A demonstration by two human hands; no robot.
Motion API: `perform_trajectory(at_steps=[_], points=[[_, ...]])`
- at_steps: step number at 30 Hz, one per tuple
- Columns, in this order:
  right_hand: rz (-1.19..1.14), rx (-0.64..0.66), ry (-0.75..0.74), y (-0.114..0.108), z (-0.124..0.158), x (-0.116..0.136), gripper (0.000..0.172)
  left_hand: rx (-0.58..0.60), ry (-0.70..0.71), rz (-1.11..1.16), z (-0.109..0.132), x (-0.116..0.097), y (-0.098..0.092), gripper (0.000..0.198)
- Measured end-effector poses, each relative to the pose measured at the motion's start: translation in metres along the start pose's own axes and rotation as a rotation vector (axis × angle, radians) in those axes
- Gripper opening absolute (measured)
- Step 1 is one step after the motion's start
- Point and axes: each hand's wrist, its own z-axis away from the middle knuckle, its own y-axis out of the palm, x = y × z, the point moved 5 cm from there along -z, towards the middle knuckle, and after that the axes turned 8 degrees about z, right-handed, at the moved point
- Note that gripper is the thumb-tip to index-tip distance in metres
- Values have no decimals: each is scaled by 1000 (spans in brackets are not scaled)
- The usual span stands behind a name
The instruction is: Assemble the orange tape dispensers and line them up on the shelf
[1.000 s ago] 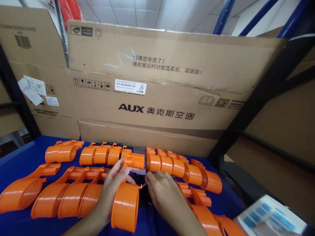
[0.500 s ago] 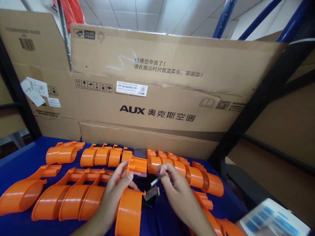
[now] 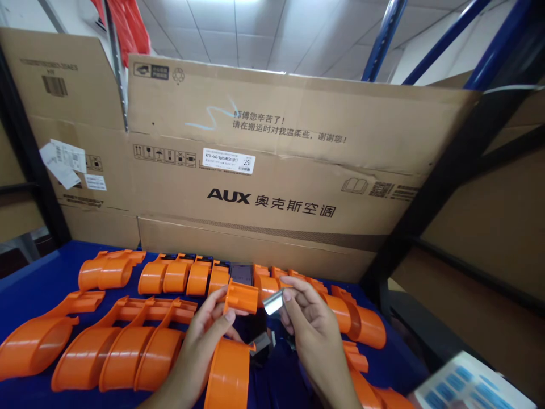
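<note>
My left hand (image 3: 203, 341) grips an orange plastic housing (image 3: 232, 363), thumb and fingers pinched on its square neck (image 3: 242, 297). My right hand (image 3: 309, 324) pinches a small shiny metal piece (image 3: 273, 302) between thumb and fingertips, right beside that neck and almost touching it. Both hands hover above the blue table (image 3: 38, 278). A few small dark and metal parts (image 3: 260, 342) lie on the table between my wrists.
Rows of matching orange housings (image 3: 128, 346) lie left, behind (image 3: 187, 278) and right (image 3: 357, 321) of my hands. A large AUX cardboard box (image 3: 272, 170) stands behind the table. A black rack post (image 3: 434, 176) rises at right, and a sheet of blue labels (image 3: 464, 383) lies at bottom right.
My right hand rose from the table with the metal piece pinched in it and brought it up to the orange neck. The left hand lifted the housing slightly.
</note>
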Motion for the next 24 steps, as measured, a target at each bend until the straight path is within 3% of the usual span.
perform_trajectory(at_steps=[9, 24], points=[[-28, -38, 28, -3, -3, -3, 36, 23, 14, -35, -3, 2, -1, 49], [-29, -21, 61, -2, -2, -2, 30, 6, -41, -56, 2, -4, 3, 58]])
